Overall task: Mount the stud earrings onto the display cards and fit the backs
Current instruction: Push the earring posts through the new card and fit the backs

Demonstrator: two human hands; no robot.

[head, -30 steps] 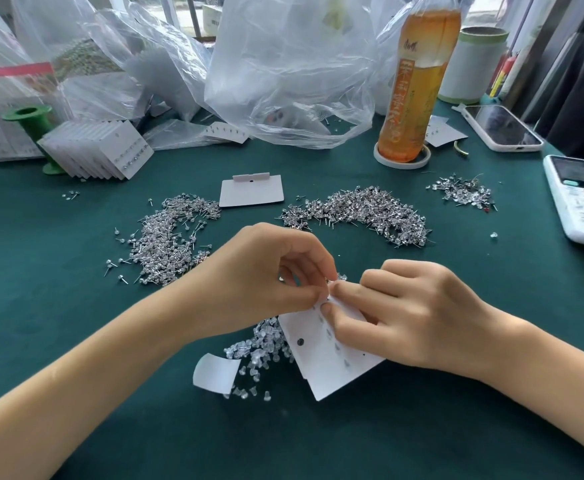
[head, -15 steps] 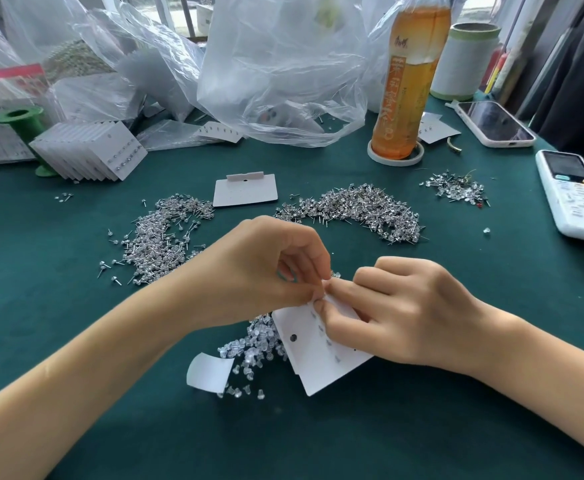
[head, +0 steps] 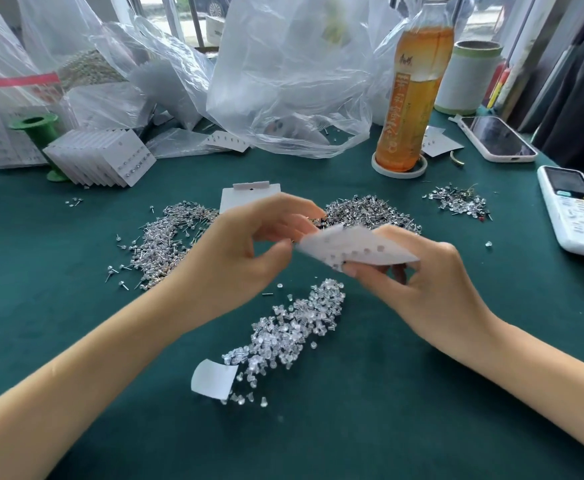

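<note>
My right hand (head: 432, 289) pinches a white display card (head: 360, 249) and holds it tilted above the green table, with several studs and backs showing along its lower edge. My left hand (head: 235, 258) hovers just left of the card with loosely curled fingers, its thumb tip near the card's corner; I see nothing between its fingers. Two heaps of silver stud earrings lie behind the hands, one to the left (head: 166, 240) and one in the middle (head: 366, 211). A heap of clear earring backs (head: 294, 327) lies below the card. A blank card (head: 249, 199) lies behind my left hand.
A fanned stack of filled cards (head: 103, 157) and a green spool (head: 37, 129) stand at the back left. Plastic bags (head: 290, 81) and an orange drink bottle (head: 412, 98) fill the back. At the right lie a phone (head: 498, 138), a white keypad device (head: 578, 213) and a small stud heap (head: 460, 202). A paper scrap (head: 212, 379) lies near the backs.
My right hand has lifted the card off the table and turned it over. My left hand has let go of the card and drawn slightly away, uncovering the heap of backs.
</note>
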